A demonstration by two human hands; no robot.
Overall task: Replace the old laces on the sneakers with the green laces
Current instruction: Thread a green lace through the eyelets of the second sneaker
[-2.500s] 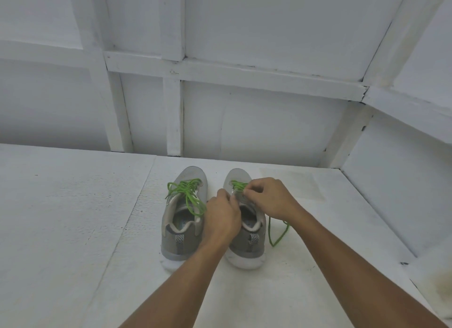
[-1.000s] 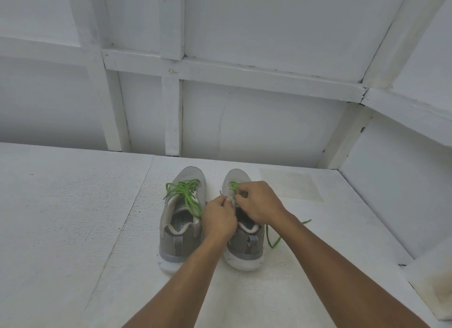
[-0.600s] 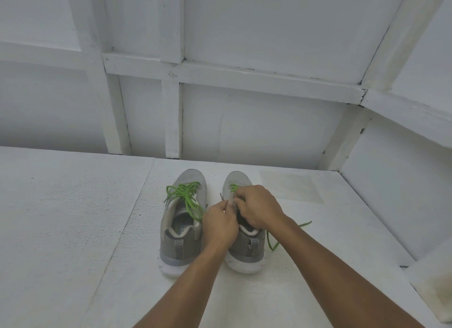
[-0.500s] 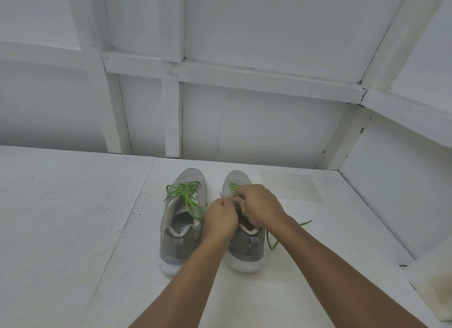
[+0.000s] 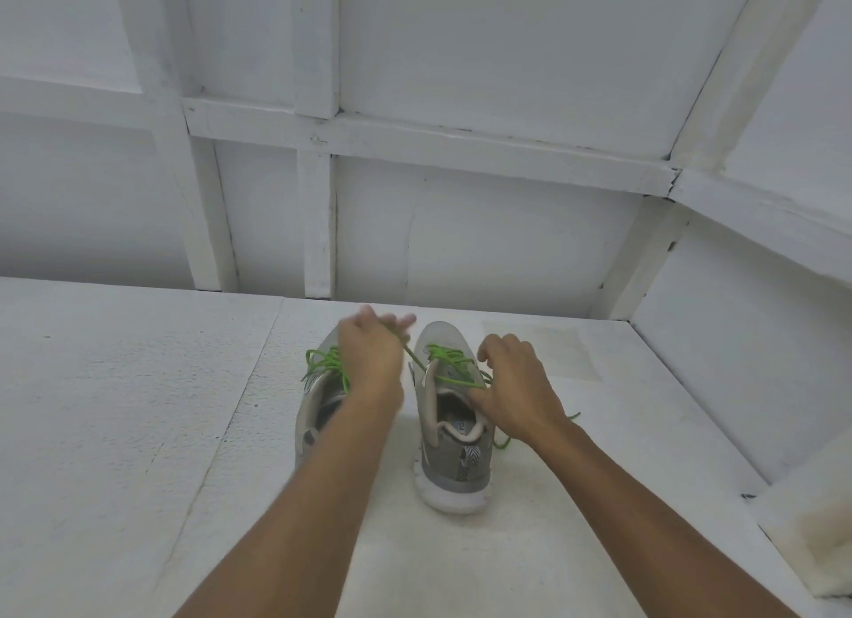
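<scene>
Standing side by side on the white bench (image 5: 138, 433), toes toward the white panelled wall (image 5: 461, 248), are two grey sneakers in the head view. The left sneaker (image 5: 318, 414) carries a green lace (image 5: 322, 364) bunched loosely over its eyelets. Much of this shoe is hidden behind the left forearm (image 5: 322, 479). The right sneaker (image 5: 454, 460) shows its heel tab, open collar and white sole, and a second green lace (image 5: 449, 354) crosses its front eyelets.

One strand of that second green lace runs taut from the shoe's left eyelet row up and leftward to the left hand (image 5: 373, 354), which is raised above the toe of the left sneaker. The hand is blurred, but its grip is pinching the strand. The right hand (image 5: 511, 387) sits at the right side of the right sneaker, its thumb (image 5: 475, 398) lying along the eyelet edge by the tongue opening. Its fingers (image 5: 488, 345) are curled above the shoe's outer side. Whether this grip clasps lace or shoe, I cannot tell. The lace's loose tail (image 5: 570, 417) lies on the bench just right of the right sneaker, partly behind the wrist.
</scene>
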